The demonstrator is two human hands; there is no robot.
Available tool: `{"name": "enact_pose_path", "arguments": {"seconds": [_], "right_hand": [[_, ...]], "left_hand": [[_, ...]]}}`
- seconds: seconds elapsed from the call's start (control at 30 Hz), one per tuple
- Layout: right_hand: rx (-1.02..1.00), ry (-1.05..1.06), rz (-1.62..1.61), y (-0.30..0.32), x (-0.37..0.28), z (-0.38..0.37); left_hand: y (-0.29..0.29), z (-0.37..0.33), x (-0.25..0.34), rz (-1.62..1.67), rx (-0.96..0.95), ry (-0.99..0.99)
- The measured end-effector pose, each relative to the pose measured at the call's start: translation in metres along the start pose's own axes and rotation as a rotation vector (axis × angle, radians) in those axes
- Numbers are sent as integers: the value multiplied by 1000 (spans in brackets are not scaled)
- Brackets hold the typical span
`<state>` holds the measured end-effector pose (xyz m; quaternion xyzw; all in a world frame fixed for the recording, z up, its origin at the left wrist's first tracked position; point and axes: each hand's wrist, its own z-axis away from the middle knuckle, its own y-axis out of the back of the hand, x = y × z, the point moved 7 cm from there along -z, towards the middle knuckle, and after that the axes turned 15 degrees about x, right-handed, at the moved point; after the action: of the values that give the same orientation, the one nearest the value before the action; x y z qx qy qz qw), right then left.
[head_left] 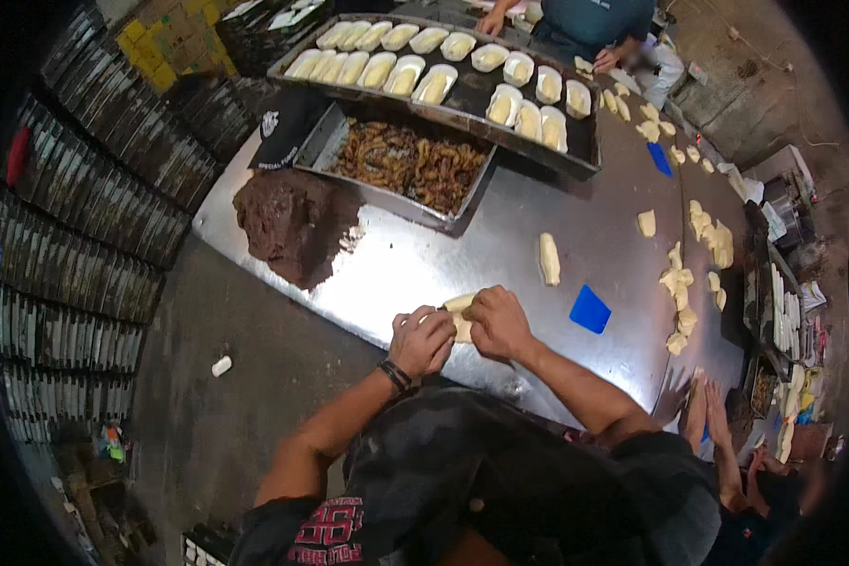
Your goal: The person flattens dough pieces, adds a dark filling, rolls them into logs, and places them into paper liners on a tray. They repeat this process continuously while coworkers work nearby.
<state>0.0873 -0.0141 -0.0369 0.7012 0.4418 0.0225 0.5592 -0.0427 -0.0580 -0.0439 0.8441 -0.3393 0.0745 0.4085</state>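
Observation:
Close in front of me on the shiny metal table, a flat piece of pale dough lies between my hands, its far edge folded into a roll. My left hand grips the dough's left end with bent fingers. The right end is pinched by my right hand, which hides part of it. Whether something is inside the fold, I cannot tell. To the far left sits a big dark brown mound of paste. A metal pan of brown glossy strips stands behind it.
A long dark tray holds several dough rolls in white papers. Right of my hands lie a dough log and a blue scraper. More dough pieces lie further right. Co-workers' hands are at the right; stacked trays line the left.

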Motion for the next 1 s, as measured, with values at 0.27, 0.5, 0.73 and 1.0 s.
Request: {"name": "enact_pose_path", "arguments": {"seconds": [0.27,0.5,0.73,1.0], "right_hand": [[107,28,-8,0,-27,24],[222,-135,-107,4,-10,30],[12,-112,-87,-16,-16,46],[140,-34,98,4,-42,35]], "left_hand": [[-11,39,-8,125,-595,-43],[-2,21,-21,67,-352,-94],[-1,35,-17,190,-590,-215],[5,41,-15,189,-618,-272]]}}
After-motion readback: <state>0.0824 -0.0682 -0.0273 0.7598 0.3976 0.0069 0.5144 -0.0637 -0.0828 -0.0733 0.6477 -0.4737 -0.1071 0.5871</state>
